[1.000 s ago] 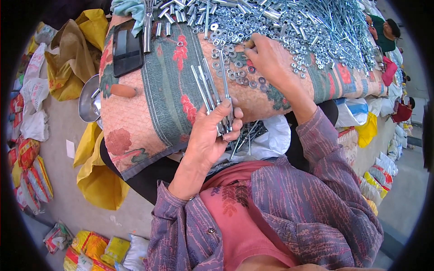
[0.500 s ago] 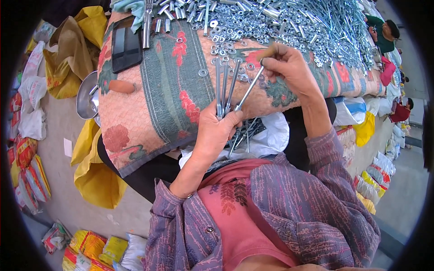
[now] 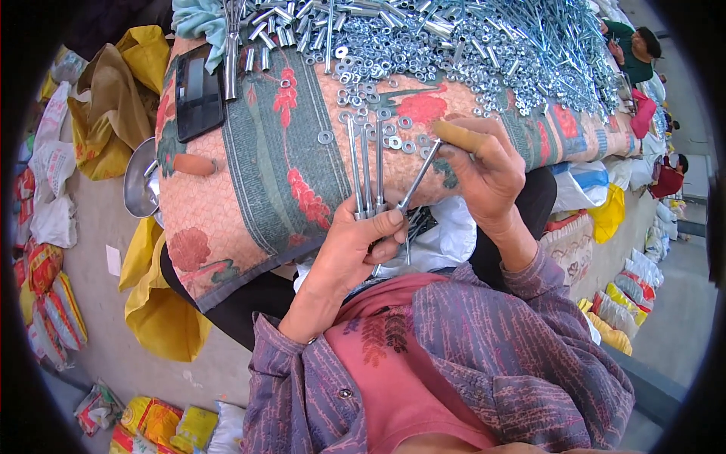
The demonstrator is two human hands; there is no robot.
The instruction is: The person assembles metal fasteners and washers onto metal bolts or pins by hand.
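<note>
My left hand [image 3: 340,253] is closed round the lower ends of several slim metal bolts [image 3: 367,170], which fan upward with sleeves near the grip. My right hand [image 3: 491,178] pinches the upper end of one tilted bolt [image 3: 420,178], whose lower end meets the left fingers. A yellowish cover sits on a right finger. Just beyond the bolts, loose washers [image 3: 391,141] lie on the flowered quilt [image 3: 265,166]. Below my hands, more metal rods [image 3: 418,225] lie in a white bag [image 3: 457,238], partly hidden by the left hand.
A big heap of washers, sleeves and bolts [image 3: 484,60] covers the far side. At the left are a black phone-like tablet [image 3: 198,102], a brown handle [image 3: 195,165], a metal bowl [image 3: 138,185] and yellow sacks [image 3: 162,310]. Other people [image 3: 634,57] sit at the far right.
My right hand has moved slightly right and down, turning so its covered finger rests at the bolt's end. My left hand has shifted a little down. The whole view has shifted slightly.
</note>
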